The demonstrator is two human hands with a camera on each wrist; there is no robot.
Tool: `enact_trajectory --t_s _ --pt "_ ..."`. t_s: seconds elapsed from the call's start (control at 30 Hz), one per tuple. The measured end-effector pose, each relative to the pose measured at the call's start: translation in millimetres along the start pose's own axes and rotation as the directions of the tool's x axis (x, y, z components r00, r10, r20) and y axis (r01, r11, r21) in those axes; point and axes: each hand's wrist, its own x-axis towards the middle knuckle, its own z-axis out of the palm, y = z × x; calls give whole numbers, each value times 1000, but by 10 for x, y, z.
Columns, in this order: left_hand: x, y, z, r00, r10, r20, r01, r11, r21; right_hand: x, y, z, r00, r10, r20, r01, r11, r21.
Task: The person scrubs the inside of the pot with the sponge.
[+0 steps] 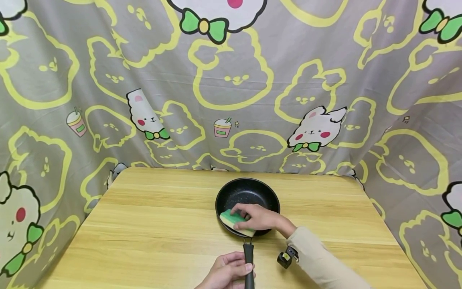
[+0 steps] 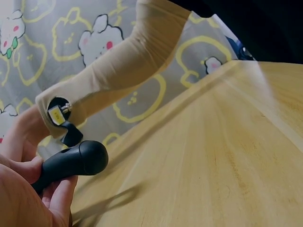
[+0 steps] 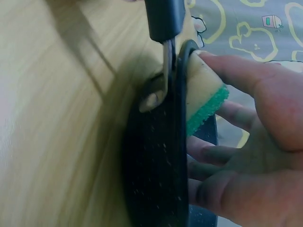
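Observation:
A black frying pan (image 1: 247, 192) sits over the wooden table, its dark handle (image 1: 248, 257) pointing toward the person. My left hand (image 1: 227, 269) grips that handle, thumb on top; the rounded handle end (image 2: 92, 157) sticks out of the hand in the left wrist view. Inside the pan, at its near left side, is a sponge (image 1: 231, 218) with a green scouring face and a pale yellow body. My right hand (image 1: 258, 217) holds the sponge between thumb and fingers. In the right wrist view the sponge (image 3: 203, 97) leans against the pan's inner rim, partly hidden by the pan wall (image 3: 158, 156).
The wooden table (image 1: 144, 216) extends around the pan on both sides. A patterned curtain (image 1: 238, 116) hangs behind and beside it. A small black camera (image 1: 285, 260) is strapped at the right wrist, below the beige sleeve (image 1: 317, 253).

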Motion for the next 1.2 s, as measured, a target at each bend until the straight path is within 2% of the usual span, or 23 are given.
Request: enact_trajectory --t_s 0.27,0.7,0.93,1.2 --pt "0 -1 -13 1000 -6 -3 6 1000 9 67 -56 93 996 17 -90 -17 1000 -6" --pt "-13 11 -3 1000 8 7 -8 1000 9 151 -98 191 976 -37 -214 18 996 -89" --pt "-15 12 -8 1000 13 13 -13 1000 8 175 -116 216 968 -52 -244 9 984 -177" --pt "-12 12 -6 1000 3 6 -3 1000 0 196 -152 222 966 -37 -257 -20 976 -216"
